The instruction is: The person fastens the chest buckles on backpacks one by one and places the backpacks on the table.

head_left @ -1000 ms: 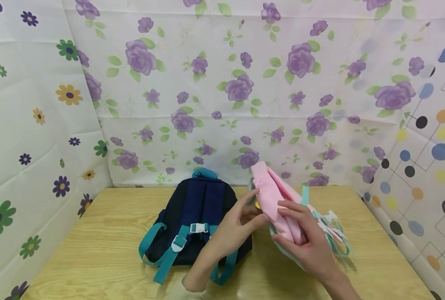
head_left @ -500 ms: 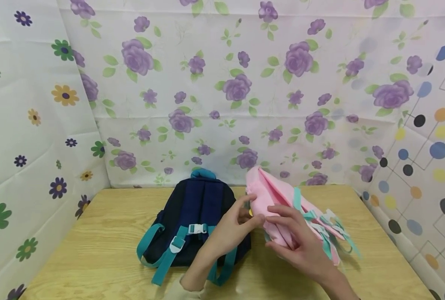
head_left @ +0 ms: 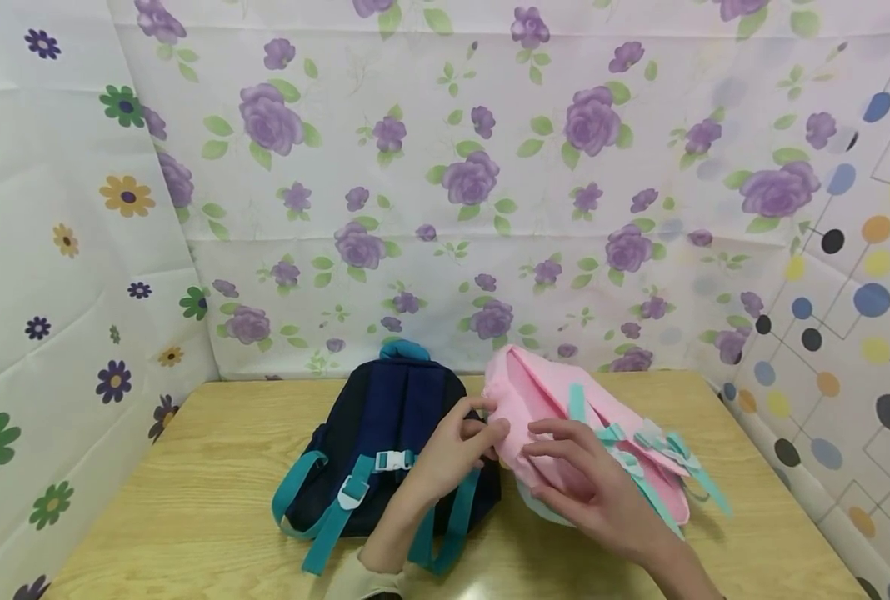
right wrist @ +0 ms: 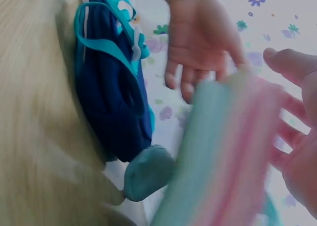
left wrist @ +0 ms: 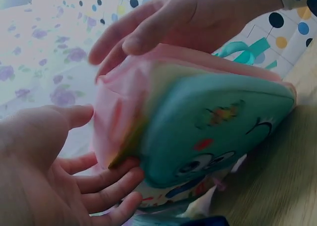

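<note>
A pink backpack (head_left: 565, 392) with mint straps lies tilted on the table at right. Its mint front (left wrist: 213, 117), with a cartoon face, shows in the left wrist view. My left hand (head_left: 456, 450) is at the near left end of this backpack, its fingertips touching a yellow piece (left wrist: 129, 141) on the side. The thumb is by the pink fabric, and the fingers are spread and relaxed. Over the backpack's near side is my right hand (head_left: 602, 492), fingers loosely bent and lightly against the pink cloth. The right wrist view shows the backpack blurred.
A dark navy backpack (head_left: 385, 417) with teal straps (head_left: 328, 533) and white buckles lies left of the pink one, partly behind my left forearm. The wooden table (head_left: 212, 475) carries both. Printed cloth walls (head_left: 415, 167) close off the back and both sides.
The pink backpack has tipped down and spread flatter, its top turning left and its mint straps shifting right. Both hands have moved slightly left with it. The navy backpack stays put.
</note>
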Available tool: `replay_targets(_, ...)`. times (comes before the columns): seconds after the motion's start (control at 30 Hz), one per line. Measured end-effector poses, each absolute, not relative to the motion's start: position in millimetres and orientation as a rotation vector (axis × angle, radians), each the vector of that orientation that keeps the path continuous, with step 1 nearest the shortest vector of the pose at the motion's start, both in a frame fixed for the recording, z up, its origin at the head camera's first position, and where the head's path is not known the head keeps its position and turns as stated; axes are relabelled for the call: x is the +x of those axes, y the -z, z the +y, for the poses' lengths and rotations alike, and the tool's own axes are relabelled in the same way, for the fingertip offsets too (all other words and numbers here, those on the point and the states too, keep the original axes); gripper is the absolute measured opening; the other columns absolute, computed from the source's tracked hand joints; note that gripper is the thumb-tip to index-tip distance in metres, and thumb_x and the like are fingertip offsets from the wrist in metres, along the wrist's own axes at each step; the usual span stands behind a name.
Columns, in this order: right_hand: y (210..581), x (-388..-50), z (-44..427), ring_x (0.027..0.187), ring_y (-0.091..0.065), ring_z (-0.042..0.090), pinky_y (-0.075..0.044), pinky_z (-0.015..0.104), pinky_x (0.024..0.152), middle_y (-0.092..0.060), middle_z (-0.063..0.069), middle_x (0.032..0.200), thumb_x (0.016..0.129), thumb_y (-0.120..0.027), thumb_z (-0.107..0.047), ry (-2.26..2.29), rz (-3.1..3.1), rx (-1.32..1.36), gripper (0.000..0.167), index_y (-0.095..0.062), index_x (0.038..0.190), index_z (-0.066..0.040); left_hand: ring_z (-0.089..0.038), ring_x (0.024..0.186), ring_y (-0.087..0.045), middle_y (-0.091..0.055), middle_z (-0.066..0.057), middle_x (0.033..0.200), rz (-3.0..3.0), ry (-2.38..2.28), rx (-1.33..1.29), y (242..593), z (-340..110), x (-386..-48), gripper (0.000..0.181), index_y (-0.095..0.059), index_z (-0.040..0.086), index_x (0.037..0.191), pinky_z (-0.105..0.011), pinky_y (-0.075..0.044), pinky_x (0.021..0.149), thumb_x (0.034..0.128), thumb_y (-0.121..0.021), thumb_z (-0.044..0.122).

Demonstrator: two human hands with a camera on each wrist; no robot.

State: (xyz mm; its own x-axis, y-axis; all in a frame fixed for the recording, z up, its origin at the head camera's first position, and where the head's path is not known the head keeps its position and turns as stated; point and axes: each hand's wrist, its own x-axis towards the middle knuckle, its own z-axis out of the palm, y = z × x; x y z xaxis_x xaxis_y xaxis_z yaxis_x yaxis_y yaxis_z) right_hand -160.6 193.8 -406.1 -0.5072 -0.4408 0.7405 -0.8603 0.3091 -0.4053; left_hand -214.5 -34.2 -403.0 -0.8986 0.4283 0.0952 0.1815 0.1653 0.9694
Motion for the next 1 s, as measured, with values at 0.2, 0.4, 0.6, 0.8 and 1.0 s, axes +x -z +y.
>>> replay_targets(0.2,400,-165,211,0.125,-0.052,0.02,-0.038,0.016,0.108,-0.057,0.013,0.131,0.076,-0.079,0.007,-1.097,-2.047,1.136,0.053,-0.064,0.125,-0.007,-0.032,0.084,-0.065,-0.067,-0.005,0.084,2.221,-1.774,0.532,418,-38,-224,0.052,-0.049,0.014,0.136,-0.033,-0.053,0.069,0.0955,-0.064,0.043)
replay_targets(0.4,390,-166,235,0.12,-0.055,0.012,-0.043,0.012,0.101,-0.061,0.012,0.124,0.072,-0.077,0.017,-1.102,-2.086,1.045,0.059,-0.064,0.125,-0.006,-0.024,0.075,-0.064,-0.065,-0.006,0.084,2.221,-1.741,0.501,428,-39,-230,0.053,-0.046,0.011,0.137,-0.028,-0.049,0.058,0.0966,-0.063,0.04)
replay_targets(0.6,382,-167,257,0.112,-0.059,0.009,-0.045,0.011,0.096,-0.065,0.01,0.116,0.066,-0.075,0.024,-1.053,-2.106,0.966,0.063,-0.065,0.121,-0.003,-0.02,0.067,-0.06,-0.062,-0.009,0.082,2.243,-1.69,0.477,436,-37,-233,0.049,-0.045,0.01,0.134,-0.029,-0.047,0.052,0.0956,-0.062,0.035)
replay_targets(0.8,381,-168,271,0.113,-0.058,0.006,-0.043,0.011,0.096,-0.065,0.007,0.116,0.067,-0.076,0.022,-0.984,-2.157,0.871,0.063,-0.066,0.121,-0.008,-0.016,0.062,-0.056,-0.06,-0.003,0.083,2.359,-1.573,0.443,444,-29,-232,0.049,-0.048,0.012,0.131,-0.028,-0.046,0.058,0.0925,-0.065,0.037)
replay_targets(1.0,382,-167,279,0.114,-0.056,0.006,-0.042,0.011,0.096,-0.065,0.008,0.117,0.067,-0.075,0.022,-0.97,-2.163,0.851,0.061,-0.066,0.121,-0.006,-0.016,0.076,-0.06,-0.065,-0.003,0.095,2.473,-1.47,0.424,447,-24,-229,0.053,-0.05,0.012,0.131,-0.031,-0.049,0.068,0.0904,-0.066,0.042)
